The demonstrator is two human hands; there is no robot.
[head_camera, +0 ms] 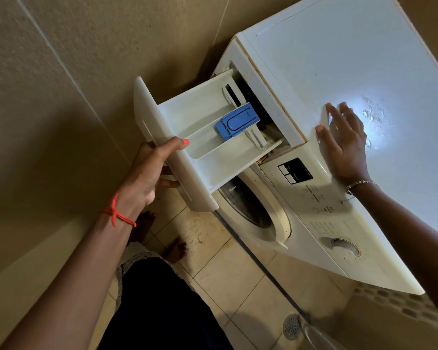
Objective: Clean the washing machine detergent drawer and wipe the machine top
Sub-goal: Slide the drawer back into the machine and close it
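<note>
Tiled floor (238, 286), beige wall (48, 84). The white washing machine (326, 223) has its detergent drawer (200, 127) pulled out. Left hand (149, 173): grip clamped on the drawer front. Right hand (344, 140): flat, fingers apart, on the wet machine top (364, 59).

My left hand (149, 173) is closed in a grip, thumb on top pointing to 2 o'clock, fingers curled beneath, arm extended from 7 o'clock. My right hand (344, 145) lies flat, palm down, fingers spread toward 11 o'clock.
</note>
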